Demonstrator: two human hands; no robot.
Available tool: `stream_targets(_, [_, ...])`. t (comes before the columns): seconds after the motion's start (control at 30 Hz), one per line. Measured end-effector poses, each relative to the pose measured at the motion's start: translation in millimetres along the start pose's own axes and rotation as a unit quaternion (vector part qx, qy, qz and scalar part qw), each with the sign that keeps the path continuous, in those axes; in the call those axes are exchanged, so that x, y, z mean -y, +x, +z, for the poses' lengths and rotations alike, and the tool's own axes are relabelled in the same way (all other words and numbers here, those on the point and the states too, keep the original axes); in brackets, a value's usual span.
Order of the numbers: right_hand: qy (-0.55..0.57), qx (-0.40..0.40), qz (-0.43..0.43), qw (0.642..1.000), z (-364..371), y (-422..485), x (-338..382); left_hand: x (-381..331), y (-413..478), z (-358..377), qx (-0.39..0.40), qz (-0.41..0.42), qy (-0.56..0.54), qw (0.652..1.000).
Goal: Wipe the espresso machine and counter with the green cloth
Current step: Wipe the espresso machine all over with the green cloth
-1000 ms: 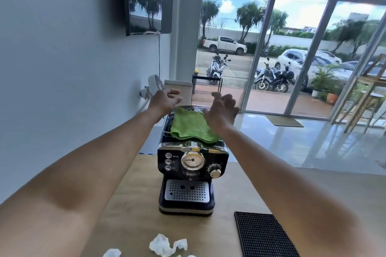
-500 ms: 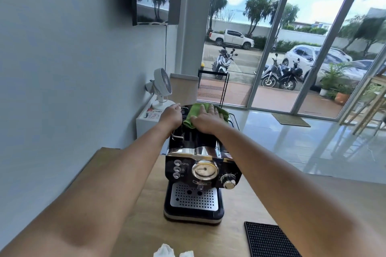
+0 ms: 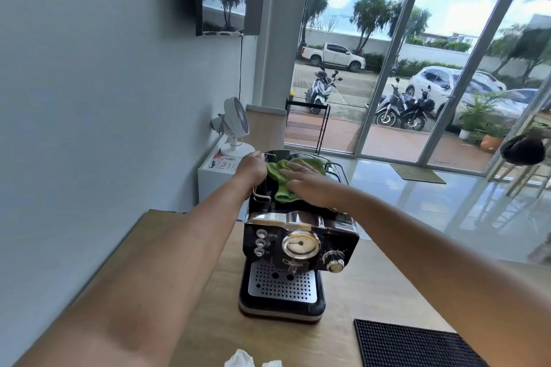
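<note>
The espresso machine (image 3: 298,247) is seen standing on the wooden counter (image 3: 351,292), with its dial and buttons turned to the camera. The green cloth (image 3: 278,180) is laid crumpled on the flat top of the machine, toward the left rear part. The right hand (image 3: 304,180) is placed flat on the cloth, with the fingers stretched out and pressed down on it. The left hand (image 3: 253,168) is held at the left rear corner of the top, just beside the cloth. Its fingers are hidden behind the back of the hand, so it cannot be told if something is gripped. A black ribbed mat (image 3: 411,345) and some crumpled white tissue (image 3: 240,359) are found on the near part of the counter, and a white fan (image 3: 235,125) is seen behind the machine.
</note>
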State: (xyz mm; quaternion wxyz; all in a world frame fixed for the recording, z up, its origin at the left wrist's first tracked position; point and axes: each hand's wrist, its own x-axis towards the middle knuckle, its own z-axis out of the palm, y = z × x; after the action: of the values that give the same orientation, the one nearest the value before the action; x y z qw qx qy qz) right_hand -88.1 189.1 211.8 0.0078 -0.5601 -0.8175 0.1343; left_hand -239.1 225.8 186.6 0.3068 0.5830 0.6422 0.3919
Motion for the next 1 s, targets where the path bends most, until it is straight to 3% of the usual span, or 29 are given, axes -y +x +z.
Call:
stream_targets(0.17, [-0.032, -0.042, 0.050, 0.997, 5, 25, 14, 1, -3, -2, 0.012, 0.000, 0.005, 1.000])
stream_targets(0.3, [-0.036, -0.038, -0.045, 0.998, 12, 5, 10, -4, -5, -6, 0.009, -0.001, 0.036, 0.999])
stream_targets(0.4, [0.056, -0.022, -0.103, 0.993, 8, -10, -1, -4, -3, -7, 0.011, -0.004, 0.047, 0.999])
stream_targets(0.47, [0.090, -0.033, -0.094, 0.991, 5, -6, -4, -4, -1, -7, 0.014, 0.006, 0.058, 0.998])
stream_targets(0.6, [0.049, -0.049, -0.046, 0.997, 7, 1, 10, -4, -6, -5, 0.013, 0.019, 0.054, 0.998])
stream_targets(0.87, [0.149, -0.036, -0.116, 0.981, 11, -38, 8, -4, -2, -3, 0.015, -0.010, 0.008, 1.000])
stream_targets(1.0, [0.142, -0.112, -0.145, 0.973, 14, -52, 4, -4, -1, -4, 0.013, -0.012, 0.012, 1.000])
